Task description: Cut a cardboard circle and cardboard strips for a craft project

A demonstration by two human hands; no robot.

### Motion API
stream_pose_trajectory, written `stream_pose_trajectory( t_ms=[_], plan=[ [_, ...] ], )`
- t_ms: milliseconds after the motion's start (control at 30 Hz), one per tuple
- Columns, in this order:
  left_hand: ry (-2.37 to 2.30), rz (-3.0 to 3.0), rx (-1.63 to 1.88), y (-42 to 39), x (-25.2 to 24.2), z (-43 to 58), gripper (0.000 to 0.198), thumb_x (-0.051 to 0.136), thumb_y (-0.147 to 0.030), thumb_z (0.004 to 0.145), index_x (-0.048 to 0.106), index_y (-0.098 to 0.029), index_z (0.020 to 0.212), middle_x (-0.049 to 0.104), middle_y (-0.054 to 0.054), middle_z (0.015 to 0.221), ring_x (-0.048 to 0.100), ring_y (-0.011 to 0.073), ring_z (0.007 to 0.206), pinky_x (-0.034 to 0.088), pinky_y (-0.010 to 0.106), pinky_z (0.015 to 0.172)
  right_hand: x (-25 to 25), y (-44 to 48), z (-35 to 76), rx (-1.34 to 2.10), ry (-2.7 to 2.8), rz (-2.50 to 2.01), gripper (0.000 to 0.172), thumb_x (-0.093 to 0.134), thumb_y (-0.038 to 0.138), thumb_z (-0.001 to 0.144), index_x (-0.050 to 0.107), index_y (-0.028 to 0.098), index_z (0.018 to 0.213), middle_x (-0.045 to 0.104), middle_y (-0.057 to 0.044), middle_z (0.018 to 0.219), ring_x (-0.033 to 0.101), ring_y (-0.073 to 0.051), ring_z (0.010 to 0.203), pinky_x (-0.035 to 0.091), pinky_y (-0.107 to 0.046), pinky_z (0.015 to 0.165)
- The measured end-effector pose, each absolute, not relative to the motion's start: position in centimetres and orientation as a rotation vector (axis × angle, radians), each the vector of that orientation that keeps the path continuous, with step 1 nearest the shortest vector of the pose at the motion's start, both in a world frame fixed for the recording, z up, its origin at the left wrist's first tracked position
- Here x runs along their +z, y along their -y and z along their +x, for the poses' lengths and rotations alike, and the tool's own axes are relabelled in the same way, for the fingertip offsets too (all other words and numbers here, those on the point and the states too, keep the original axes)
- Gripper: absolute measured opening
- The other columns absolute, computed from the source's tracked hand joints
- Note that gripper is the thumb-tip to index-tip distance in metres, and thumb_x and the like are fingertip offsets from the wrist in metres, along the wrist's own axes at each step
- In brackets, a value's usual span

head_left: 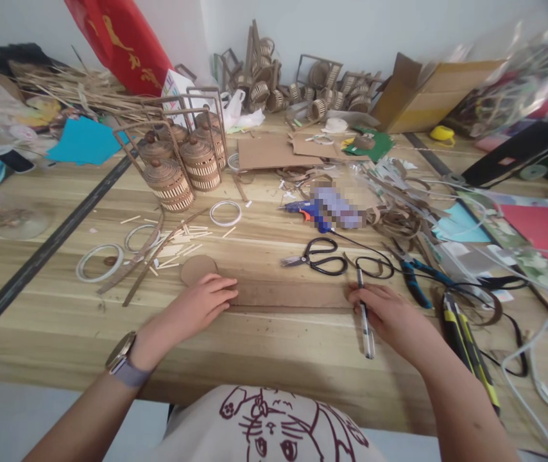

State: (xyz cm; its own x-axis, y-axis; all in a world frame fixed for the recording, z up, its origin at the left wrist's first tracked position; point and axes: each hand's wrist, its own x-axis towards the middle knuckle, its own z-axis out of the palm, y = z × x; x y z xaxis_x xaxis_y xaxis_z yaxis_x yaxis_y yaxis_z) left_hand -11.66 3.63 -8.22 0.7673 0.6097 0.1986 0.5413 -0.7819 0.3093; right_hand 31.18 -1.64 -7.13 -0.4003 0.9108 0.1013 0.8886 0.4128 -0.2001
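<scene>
A long brown cardboard strip [296, 294] lies across the table in front of me. My left hand [206, 300] rests on its left end, fingers stretched out over the surface; the thumb is mostly hidden. Just behind that hand is a round cardboard disc [197, 268], partly covered by it. At the strip's right end, my right hand [384, 313] holds a pen [366, 330] with a clear barrel, while its fingertips touch the cardboard. Black-handled scissors [315, 258] lie beyond the strip, and blue-handled pliers [414, 282] are to the right of them.
Lidded woven baskets [201, 163] with tall handles stand at back left. Rolls of tape [99, 263] and small wooden sticks [178, 249] lie nearer. A blue glue gun [303, 208] sits behind the scissors. A yellow-black utility knife [469, 346] and cables crowd the right side.
</scene>
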Motion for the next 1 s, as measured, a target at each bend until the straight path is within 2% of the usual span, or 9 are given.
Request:
stream_pose_trajectory(
  t_ms=[500, 700, 767, 833, 900, 1000],
  plan=[
    [-0.904, 2.752, 0.418, -3.3, -7.7, -11.5, 0.027, 0.054, -0.01, 0.099, 0.073, -0.015, 0.118, 0.07, 0.012, 0.129, 0.06, 0.0246, 0.113, 0.057, 0.038, 0.095, -7.3, 1.8, 31.1, 0.122, 2.466, -1.621, 0.034, 0.047, 0.005, 0.083, 0.07, 0.024, 0.098, 0.077, -0.01, 0.114, 0.071, -0.03, 0.106, 0.06, -0.045, 0.086],
    [-0.922, 2.77, 0.251, -3.5, -6.6, -11.0, 0.024, 0.055, -0.012, 0.099, 0.074, -0.016, 0.114, 0.066, 0.012, 0.134, 0.056, 0.0273, 0.115, 0.056, 0.041, 0.095, -7.4, 1.7, 31.1, 0.117, 2.469, -1.597, 0.034, 0.046, 0.004, 0.083, 0.07, 0.022, 0.098, 0.078, -0.012, 0.11, 0.071, -0.031, 0.106, 0.06, -0.047, 0.087],
    [-0.899, 2.781, 0.157, -3.8, -5.9, -10.5, 0.022, 0.055, -0.011, 0.099, 0.075, -0.015, 0.106, 0.064, 0.014, 0.134, 0.055, 0.0288, 0.116, 0.054, 0.043, 0.096, -7.4, 1.7, 31.1, 0.115, 2.467, -1.592, 0.035, 0.045, 0.004, 0.083, 0.071, 0.022, 0.099, 0.077, -0.012, 0.11, 0.071, -0.031, 0.105, 0.06, -0.047, 0.085],
    [-0.866, 2.781, 0.065, -4.2, -5.2, -9.8, 0.023, 0.053, -0.008, 0.098, 0.074, -0.014, 0.092, 0.065, 0.014, 0.127, 0.057, 0.0277, 0.112, 0.052, 0.041, 0.095, -7.4, 1.7, 31.1, 0.116, 2.462, -1.586, 0.034, 0.046, 0.005, 0.084, 0.071, 0.022, 0.099, 0.077, -0.012, 0.11, 0.071, -0.031, 0.103, 0.06, -0.046, 0.084],
    [-0.837, 2.766, 0.015, -4.8, -4.6, -8.8, 0.026, 0.051, -0.003, 0.097, 0.07, -0.014, 0.083, 0.067, 0.01, 0.111, 0.062, 0.0225, 0.101, 0.052, 0.033, 0.088, -7.4, 1.7, 31.1, 0.12, 2.455, -1.577, 0.033, 0.045, 0.006, 0.084, 0.07, 0.023, 0.098, 0.077, -0.011, 0.108, 0.071, -0.03, 0.101, 0.06, -0.045, 0.084],
    [-0.768, 2.732, -0.029, -5.6, -3.9, -7.3, 0.016, 0.058, -0.004, 0.094, 0.068, -0.014, 0.087, 0.065, 0.005, 0.095, 0.063, 0.0179, 0.084, 0.051, 0.028, 0.075, -7.6, 1.6, 31.1, 0.13, 2.444, -1.558, 0.032, 0.045, 0.006, 0.084, 0.07, 0.024, 0.095, 0.077, -0.009, 0.103, 0.071, -0.028, 0.098, 0.06, -0.043, 0.082]
  ],
)
